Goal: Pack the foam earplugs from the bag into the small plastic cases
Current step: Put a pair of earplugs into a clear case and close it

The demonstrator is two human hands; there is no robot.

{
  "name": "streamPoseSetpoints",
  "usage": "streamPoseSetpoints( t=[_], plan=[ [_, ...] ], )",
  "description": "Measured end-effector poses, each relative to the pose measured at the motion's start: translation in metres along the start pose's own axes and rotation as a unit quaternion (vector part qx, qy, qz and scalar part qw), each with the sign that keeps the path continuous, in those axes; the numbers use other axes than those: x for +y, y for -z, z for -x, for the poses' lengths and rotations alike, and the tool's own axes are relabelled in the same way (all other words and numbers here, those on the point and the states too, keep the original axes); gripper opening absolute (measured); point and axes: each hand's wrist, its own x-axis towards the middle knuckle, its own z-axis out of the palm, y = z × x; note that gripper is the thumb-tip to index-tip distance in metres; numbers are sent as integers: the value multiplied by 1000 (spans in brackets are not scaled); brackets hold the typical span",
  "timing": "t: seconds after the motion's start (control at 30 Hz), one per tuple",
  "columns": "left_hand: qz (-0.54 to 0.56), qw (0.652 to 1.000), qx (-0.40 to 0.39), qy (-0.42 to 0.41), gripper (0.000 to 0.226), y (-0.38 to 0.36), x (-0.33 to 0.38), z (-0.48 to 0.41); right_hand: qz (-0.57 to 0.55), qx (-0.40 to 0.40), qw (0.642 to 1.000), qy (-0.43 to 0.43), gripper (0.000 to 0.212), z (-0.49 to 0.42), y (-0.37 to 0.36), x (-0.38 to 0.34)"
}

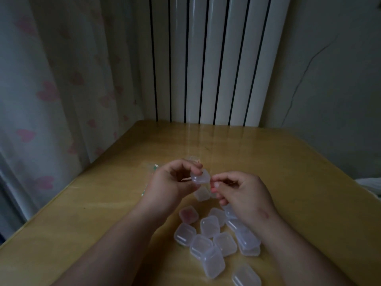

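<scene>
My left hand (pixel 171 182) holds a small translucent plastic case (pixel 200 178) above the wooden table (pixel 92 219), fingers curled round its left side. My right hand (pixel 241 195) is just right of the case, its thumb and forefinger pinched together at the case's right edge; whether they hold an earplug is unclear. Several more small clear cases (pixel 209 226) lie in a loose pile under my right wrist. One case (pixel 188 214) shows something pink inside. A clear plastic bag (pixel 151 172) lies mostly hidden behind my left hand.
The table stands in a corner, with a white radiator (pixel 206 58) behind it and a flowered curtain (pixel 51 89) along its left edge. Another single case (pixel 246 276) lies near the table's front edge. A white thing (pixel 371 184) shows at the far right.
</scene>
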Motion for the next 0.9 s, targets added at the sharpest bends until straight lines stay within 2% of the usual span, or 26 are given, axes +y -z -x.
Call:
streamPoseSetpoints(
  t=[0.13,0.3,0.43,0.6,0.73,0.9],
  plan=[
    [-1,1000,21,-16,39,-2,1,1,-56,-36,997,-32,10,2,-1,-2],
    [-49,998,10,-29,53,1,-5,0,-65,-28,997,-38,15,1,-2,0],
    [-51,999,2,-16,37,-1,-6,1,-48,-4,998,-29,16,0,-2,2],
    [-125,991,16,-37,39,0,-10,-2,-33,0,999,-28,13,-1,-2,2],
    [-184,982,13,-50,30,0,-11,-1,-29,-3,999,-37,12,-2,-1,2],
    [-188,980,29,-54,26,-1,-12,-2,-23,16,999,-33,10,-2,-4,-2]
  ],
)
